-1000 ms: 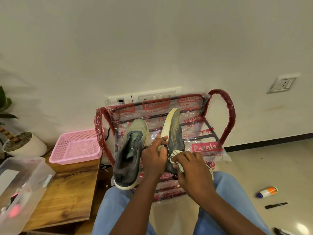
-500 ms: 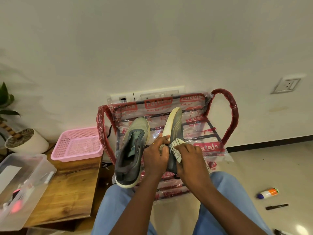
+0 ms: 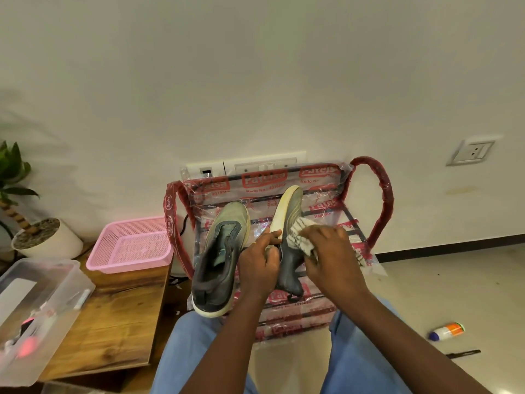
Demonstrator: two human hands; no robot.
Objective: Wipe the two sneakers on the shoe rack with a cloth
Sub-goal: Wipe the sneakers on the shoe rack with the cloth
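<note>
Two grey-green sneakers are at a plastic-wrapped shoe rack (image 3: 380, 200) against the wall. The left sneaker (image 3: 221, 257) lies flat on the rack, opening up. The right sneaker (image 3: 291, 220) is turned on its side, its pale sole facing left. My left hand (image 3: 260, 263) grips this sneaker at its middle, thumb on the sole edge. My right hand (image 3: 326, 254) holds a white cloth with dark stripes (image 3: 297, 233) pressed against the sneaker's upper. The heel end sticks out below my hands.
A wooden table (image 3: 119, 322) at the left carries a pink basket (image 3: 133, 245) and a clear plastic box (image 3: 37, 308). A potted plant (image 3: 42, 240) stands behind. On the floor at right lie a small bottle (image 3: 447, 331) and a black pen (image 3: 463, 354). My knees are below.
My right hand has slid the cloth up along the tilted sneaker, from near the heel toward its middle. My left hand keeps the same grip.
</note>
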